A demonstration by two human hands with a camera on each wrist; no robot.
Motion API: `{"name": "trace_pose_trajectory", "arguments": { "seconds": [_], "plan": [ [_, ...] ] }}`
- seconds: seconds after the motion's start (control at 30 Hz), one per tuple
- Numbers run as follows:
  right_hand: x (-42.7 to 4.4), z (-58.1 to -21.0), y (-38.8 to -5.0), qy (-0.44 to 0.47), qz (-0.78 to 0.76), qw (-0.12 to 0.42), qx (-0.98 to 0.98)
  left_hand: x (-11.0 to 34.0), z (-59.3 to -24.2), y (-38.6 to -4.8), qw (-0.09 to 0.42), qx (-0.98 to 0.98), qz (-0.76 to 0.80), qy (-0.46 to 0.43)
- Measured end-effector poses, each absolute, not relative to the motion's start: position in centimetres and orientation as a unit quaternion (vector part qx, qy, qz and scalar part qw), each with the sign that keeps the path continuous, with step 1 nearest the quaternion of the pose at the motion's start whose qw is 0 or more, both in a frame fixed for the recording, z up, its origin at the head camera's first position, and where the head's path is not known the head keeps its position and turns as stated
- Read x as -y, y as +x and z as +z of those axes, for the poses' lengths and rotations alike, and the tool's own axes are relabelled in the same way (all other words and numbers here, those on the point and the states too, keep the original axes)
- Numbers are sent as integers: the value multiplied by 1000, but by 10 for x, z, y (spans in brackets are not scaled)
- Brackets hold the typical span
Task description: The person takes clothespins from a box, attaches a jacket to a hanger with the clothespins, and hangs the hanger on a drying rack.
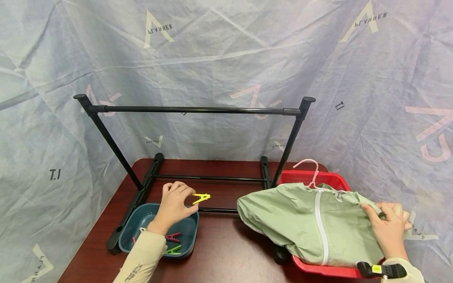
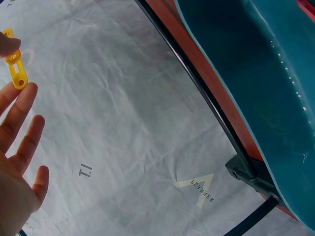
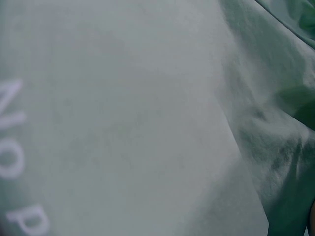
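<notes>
In the head view my left hand (image 1: pixel 177 206) pinches a yellow clothespin (image 1: pixel 201 197) between thumb and fingertips, above the right part of a teal basin (image 1: pixel 194 232). The left wrist view shows the same yellow clothespin (image 2: pixel 15 61) at the fingertips, the other fingers spread. A light green jacket (image 1: pixel 290 216) with a white zipper hangs on a pink hanger (image 1: pixel 312 173), whose hook sticks up from the collar. My right hand (image 1: pixel 389 226) grips the jacket at its right shoulder, thumb in front. Green cloth (image 3: pixel 138 118) fills the right wrist view.
A black rack (image 1: pixel 198 110) with a high crossbar stands on the dark red table (image 1: pixel 216 239). Behind and under the jacket is a red basket (image 1: pixel 332 179). Red (image 1: pixel 173 237) and green clothespins (image 1: pixel 174 250) lie in the basin. A printed grey cloth (image 1: pixel 212 59) hangs behind.
</notes>
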State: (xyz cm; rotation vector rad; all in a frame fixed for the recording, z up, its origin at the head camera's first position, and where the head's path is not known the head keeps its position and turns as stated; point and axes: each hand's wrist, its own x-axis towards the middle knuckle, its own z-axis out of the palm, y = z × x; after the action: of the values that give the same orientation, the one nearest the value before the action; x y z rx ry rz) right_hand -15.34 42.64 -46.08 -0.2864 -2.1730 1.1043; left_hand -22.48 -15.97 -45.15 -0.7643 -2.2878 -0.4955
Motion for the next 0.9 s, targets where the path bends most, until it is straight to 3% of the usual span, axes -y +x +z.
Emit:
{"name": "trace_pose_trajectory", "arguments": {
  "seconds": [0.9],
  "plan": [
    [-426,-459,-155,-114,407,337,841,130,-444,-229,363,851,-207,-319]
  ]
}}
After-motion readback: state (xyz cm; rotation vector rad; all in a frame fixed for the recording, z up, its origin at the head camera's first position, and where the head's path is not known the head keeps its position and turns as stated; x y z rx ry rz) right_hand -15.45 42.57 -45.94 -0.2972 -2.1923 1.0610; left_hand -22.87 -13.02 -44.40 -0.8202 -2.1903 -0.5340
